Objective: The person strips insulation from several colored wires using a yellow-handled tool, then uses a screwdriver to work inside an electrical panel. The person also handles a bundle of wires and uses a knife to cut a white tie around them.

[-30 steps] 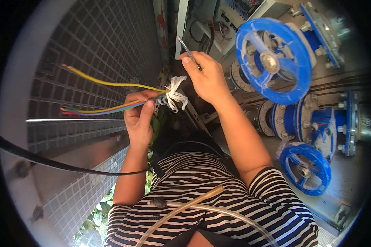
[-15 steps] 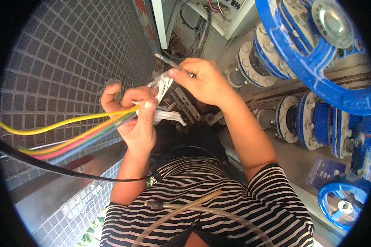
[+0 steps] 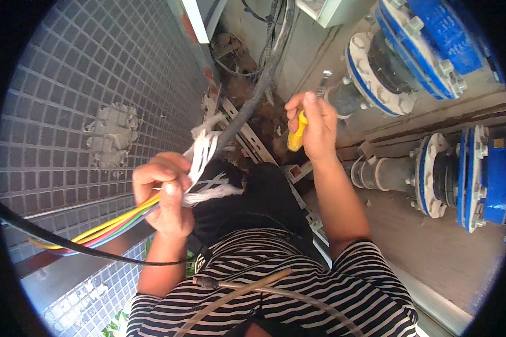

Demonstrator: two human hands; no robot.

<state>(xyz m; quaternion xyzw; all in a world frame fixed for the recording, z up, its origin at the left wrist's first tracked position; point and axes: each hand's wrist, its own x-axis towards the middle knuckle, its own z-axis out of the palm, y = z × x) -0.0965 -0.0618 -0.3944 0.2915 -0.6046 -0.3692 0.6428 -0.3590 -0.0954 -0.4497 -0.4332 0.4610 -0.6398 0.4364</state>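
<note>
My left hand [image 3: 166, 194] is closed round a bundle of coloured wires [image 3: 104, 227], in yellow, red, green and blue, whose free ends hang out to the left. White stringy filler [image 3: 205, 151] fans out by its fingertips, with another tuft drooping below the hand. Beyond the filler runs a thick dark cable [image 3: 243, 118], going up and away. Off to the right, apart from the cable, my right hand [image 3: 316, 126] grips a yellow-handled tool [image 3: 297, 133]. A slim metal end of it sticks up past the fingers; its exact kind is unclear.
Blue flanged pipes [image 3: 433, 174] with bolts line the right side. A grey tiled wall [image 3: 56, 112] stands at left. A thin black cable [image 3: 95, 254] crosses the left forearm. A slotted metal strip [image 3: 250, 137] and rubble lie below; clear tubing [image 3: 236, 292] hangs at my chest.
My right hand has moved right, away from the filler, taking the tool along; its yellow handle now shows. My left hand has shifted slightly down and left with the wires. The view has shifted.
</note>
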